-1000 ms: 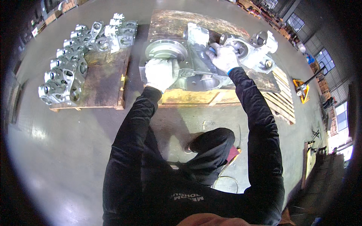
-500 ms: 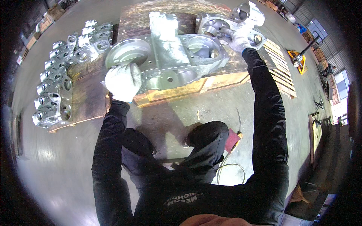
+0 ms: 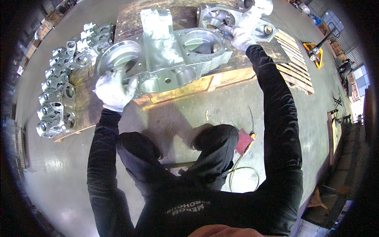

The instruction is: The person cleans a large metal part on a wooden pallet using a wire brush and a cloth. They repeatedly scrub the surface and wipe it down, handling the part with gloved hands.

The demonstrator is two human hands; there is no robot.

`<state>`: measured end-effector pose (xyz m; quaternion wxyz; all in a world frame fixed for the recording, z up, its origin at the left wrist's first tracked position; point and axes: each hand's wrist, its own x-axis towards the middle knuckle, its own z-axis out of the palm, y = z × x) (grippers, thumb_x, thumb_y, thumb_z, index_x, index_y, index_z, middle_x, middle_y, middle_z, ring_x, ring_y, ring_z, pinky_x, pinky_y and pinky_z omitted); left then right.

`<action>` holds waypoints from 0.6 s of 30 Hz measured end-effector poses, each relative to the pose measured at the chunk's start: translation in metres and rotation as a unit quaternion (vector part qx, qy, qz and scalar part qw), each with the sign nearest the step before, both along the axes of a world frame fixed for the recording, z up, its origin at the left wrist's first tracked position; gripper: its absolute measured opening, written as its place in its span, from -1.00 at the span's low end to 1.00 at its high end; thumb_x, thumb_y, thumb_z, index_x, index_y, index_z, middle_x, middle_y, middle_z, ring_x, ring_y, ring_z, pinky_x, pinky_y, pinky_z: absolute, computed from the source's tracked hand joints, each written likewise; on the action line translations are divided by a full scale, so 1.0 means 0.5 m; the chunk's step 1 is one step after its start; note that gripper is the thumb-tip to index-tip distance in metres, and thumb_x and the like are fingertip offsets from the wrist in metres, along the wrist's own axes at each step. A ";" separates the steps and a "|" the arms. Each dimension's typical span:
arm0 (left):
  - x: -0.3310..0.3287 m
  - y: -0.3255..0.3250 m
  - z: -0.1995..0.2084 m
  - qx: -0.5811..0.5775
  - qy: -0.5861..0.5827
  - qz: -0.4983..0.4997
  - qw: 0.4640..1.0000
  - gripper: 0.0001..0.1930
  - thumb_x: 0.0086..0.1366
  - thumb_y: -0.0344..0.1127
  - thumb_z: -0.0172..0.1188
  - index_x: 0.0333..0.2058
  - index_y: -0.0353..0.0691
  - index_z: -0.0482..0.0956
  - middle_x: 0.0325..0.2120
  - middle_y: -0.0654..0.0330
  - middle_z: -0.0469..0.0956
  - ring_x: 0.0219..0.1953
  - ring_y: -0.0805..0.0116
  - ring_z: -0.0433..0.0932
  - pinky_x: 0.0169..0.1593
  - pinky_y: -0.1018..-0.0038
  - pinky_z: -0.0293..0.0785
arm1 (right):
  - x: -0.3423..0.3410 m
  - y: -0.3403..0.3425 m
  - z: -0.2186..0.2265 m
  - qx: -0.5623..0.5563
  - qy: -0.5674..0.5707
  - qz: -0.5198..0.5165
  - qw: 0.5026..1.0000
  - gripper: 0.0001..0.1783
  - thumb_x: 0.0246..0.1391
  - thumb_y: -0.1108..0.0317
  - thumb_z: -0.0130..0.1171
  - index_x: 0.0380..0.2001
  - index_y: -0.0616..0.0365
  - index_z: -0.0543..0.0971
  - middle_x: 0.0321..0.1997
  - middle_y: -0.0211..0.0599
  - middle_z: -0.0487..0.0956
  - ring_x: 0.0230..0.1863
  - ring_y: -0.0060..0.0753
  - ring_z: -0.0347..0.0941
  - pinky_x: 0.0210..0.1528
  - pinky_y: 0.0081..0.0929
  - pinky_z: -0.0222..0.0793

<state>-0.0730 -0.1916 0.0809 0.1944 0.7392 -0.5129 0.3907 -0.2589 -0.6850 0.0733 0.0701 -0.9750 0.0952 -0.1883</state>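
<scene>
A large silvery metal casting [image 3: 167, 65], with a round opening at each end and a tall block at its back, stands on the wooden table [image 3: 87, 96]. My left hand [image 3: 114, 91], in a white glove, is closed on the casting's near left edge below the big ring. Its thumb points toward the opening. Farther right, my right hand [image 3: 241, 38], also gloved, is between that casting's right end and a second metal casting [image 3: 215, 17]. Its fingers are bent together at the second casting's near side; whatever they hold is too small to make out.
Several smaller metal castings [image 3: 57, 112] line the table's left side. A slatted wooden pallet [image 3: 296, 73] lies past its right end, with a yellow pallet truck [image 3: 314, 55] beyond. On the floor near my right knee are a red cloth [image 3: 244, 142] and a hose [image 3: 257, 175].
The large casting and my left hand on it appear farther left. My right hand has moved a little left and away from me, and the whole view has shifted slightly.
</scene>
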 end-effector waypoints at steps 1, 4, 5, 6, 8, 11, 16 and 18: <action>-0.002 0.002 0.003 0.016 0.002 -0.005 1.000 -0.63 0.28 0.06 0.30 -0.32 -0.18 0.71 -0.53 0.07 0.63 -0.50 0.01 0.63 -0.35 0.20 0.52 | -0.005 0.012 0.007 -0.036 0.010 -0.011 0.999 -0.56 0.22 0.45 0.19 0.17 -0.10 0.59 0.05 -0.10 0.67 0.04 0.01 0.60 0.12 -0.26 0.50; -0.002 0.005 0.007 0.036 0.005 0.014 0.999 -0.51 0.19 0.22 0.37 -0.30 -0.16 0.71 -0.56 0.05 0.62 -0.53 0.01 0.62 -0.39 0.18 0.52 | -0.030 0.048 0.027 -0.004 0.023 -0.036 0.999 -0.46 0.18 0.54 0.16 0.22 -0.15 0.55 0.05 -0.09 0.66 0.06 0.00 0.60 0.13 -0.22 0.51; -0.001 0.006 0.007 0.050 0.011 0.023 0.998 -0.51 0.20 0.22 0.36 -0.29 -0.17 0.71 -0.57 0.05 0.61 -0.53 0.01 0.62 -0.39 0.18 0.52 | -0.041 0.059 0.031 0.020 0.021 -0.043 0.999 -0.45 0.18 0.54 0.15 0.22 -0.17 0.55 0.03 -0.10 0.67 0.04 0.01 0.61 0.10 -0.19 0.52; 0.001 0.006 0.008 0.063 0.015 0.034 0.997 -0.51 0.21 0.21 0.35 -0.29 -0.17 0.72 -0.57 0.04 0.61 -0.53 0.00 0.62 -0.39 0.17 0.52 | -0.054 0.070 0.033 -0.054 0.024 -0.047 0.997 -0.45 0.18 0.54 0.15 0.21 -0.17 0.55 0.02 -0.11 0.67 0.03 0.00 0.61 0.08 -0.19 0.52; 0.004 0.008 0.006 0.104 0.037 0.071 0.991 -0.48 0.24 0.23 0.32 -0.23 -0.18 0.72 -0.54 0.01 0.63 -0.51 -0.03 0.63 -0.37 0.15 0.54 | -0.082 0.088 0.032 -0.154 0.000 -0.035 0.988 -0.46 0.15 0.56 0.17 0.18 -0.18 0.57 -0.03 -0.15 0.69 -0.03 -0.03 0.63 0.02 -0.18 0.53; 0.007 0.007 0.001 0.074 0.013 0.053 0.996 -0.40 0.19 0.41 0.25 -0.25 -0.07 0.74 -0.61 0.06 0.59 -0.55 0.06 0.62 -0.40 0.15 0.54 | -0.128 0.106 0.021 -0.131 0.003 -0.020 0.991 -0.45 0.11 0.56 0.20 0.17 -0.15 0.58 -0.04 -0.17 0.70 -0.03 -0.07 0.63 -0.01 -0.18 0.54; 0.001 0.005 0.001 0.079 0.012 0.084 0.993 -0.36 0.22 0.44 0.19 -0.18 -0.06 0.75 -0.59 0.02 0.61 -0.52 0.03 0.63 -0.37 0.14 0.55 | -0.214 0.161 0.009 -0.181 -0.033 -0.025 0.983 -0.67 0.20 0.21 0.23 0.04 -0.14 0.60 -0.22 -0.14 0.68 -0.17 -0.01 0.62 -0.14 -0.10 0.45; -0.004 0.007 0.004 0.087 0.044 0.097 0.991 -0.35 0.22 0.44 0.19 -0.20 -0.09 0.76 -0.58 -0.01 0.63 -0.50 0.02 0.65 -0.35 0.14 0.56 | -0.250 0.200 0.007 -0.162 -0.012 -0.045 0.986 -0.69 0.24 0.17 0.20 0.03 -0.14 0.59 -0.14 -0.20 0.68 -0.11 0.00 0.61 -0.10 -0.06 0.41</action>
